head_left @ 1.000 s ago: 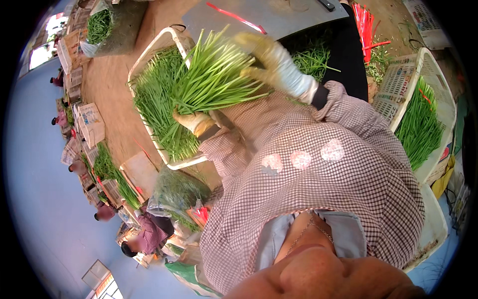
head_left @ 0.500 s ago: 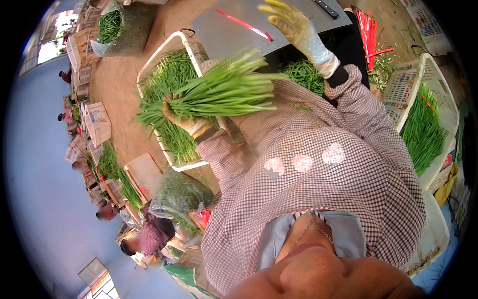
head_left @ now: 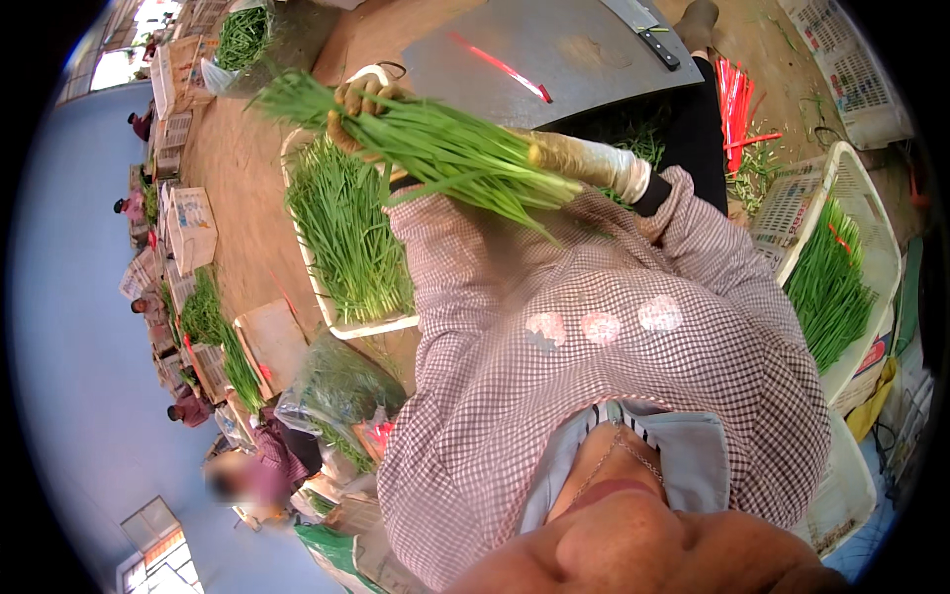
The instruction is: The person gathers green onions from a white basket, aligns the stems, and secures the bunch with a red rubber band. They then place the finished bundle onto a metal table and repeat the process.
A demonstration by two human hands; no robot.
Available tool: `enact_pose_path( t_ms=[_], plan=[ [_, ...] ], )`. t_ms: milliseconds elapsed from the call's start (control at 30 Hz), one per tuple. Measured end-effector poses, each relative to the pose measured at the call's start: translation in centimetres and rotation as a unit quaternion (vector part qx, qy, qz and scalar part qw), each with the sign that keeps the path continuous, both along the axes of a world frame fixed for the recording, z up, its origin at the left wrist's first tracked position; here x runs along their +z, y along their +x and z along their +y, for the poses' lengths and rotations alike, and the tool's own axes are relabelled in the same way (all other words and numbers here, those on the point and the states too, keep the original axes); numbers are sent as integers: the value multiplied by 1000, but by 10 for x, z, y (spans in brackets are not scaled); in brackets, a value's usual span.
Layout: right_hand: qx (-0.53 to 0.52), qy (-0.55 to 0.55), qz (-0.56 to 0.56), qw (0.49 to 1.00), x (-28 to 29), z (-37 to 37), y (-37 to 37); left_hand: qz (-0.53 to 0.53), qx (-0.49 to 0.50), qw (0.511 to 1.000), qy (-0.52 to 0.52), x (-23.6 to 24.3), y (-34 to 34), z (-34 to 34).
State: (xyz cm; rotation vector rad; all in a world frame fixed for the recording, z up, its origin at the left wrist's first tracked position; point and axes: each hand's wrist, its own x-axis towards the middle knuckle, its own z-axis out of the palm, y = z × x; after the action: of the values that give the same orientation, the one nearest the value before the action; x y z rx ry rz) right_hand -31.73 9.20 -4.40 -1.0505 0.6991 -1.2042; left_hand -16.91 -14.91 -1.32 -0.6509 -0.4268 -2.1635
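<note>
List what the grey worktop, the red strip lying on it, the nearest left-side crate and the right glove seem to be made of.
Grey worktop: perhaps sheet metal or hard plastic; flat, dull, scuffed.
Red strip: likely thin plastic; glossy highlights.
Nearest left-side crate: probably moulded plastic; smooth, rounded white rim.
Right glove: rubber or coated fabric, unclear; wrinkled, yellowish toward the fingers.

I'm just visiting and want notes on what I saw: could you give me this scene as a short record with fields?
Left hand: gloved, closed around the leafy end of a green bunch
Right hand: gloved, at the bunch's pale stem end; grip partly hidden
Left crate: white, with loose stalks inside
Right crate: white, with more greens inside
Grey board: bears a red strip and a black-handled knife
</note>
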Motion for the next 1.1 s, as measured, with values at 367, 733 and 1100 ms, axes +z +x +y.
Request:
enact_pose_path(
  t_ms=[367,733,1100],
  plan=[
    [-87,74,-84,990,-9,18,19,54,-143,986,-68,-15,-53,-9],
    [-149,43,25,988,-15,53,28,41,-201,971,-125,-38,-98,-4],
    [-322,148,-38,934,14,60,-13,-258,-132,956,-32,-13,-181,29]
  ],
)
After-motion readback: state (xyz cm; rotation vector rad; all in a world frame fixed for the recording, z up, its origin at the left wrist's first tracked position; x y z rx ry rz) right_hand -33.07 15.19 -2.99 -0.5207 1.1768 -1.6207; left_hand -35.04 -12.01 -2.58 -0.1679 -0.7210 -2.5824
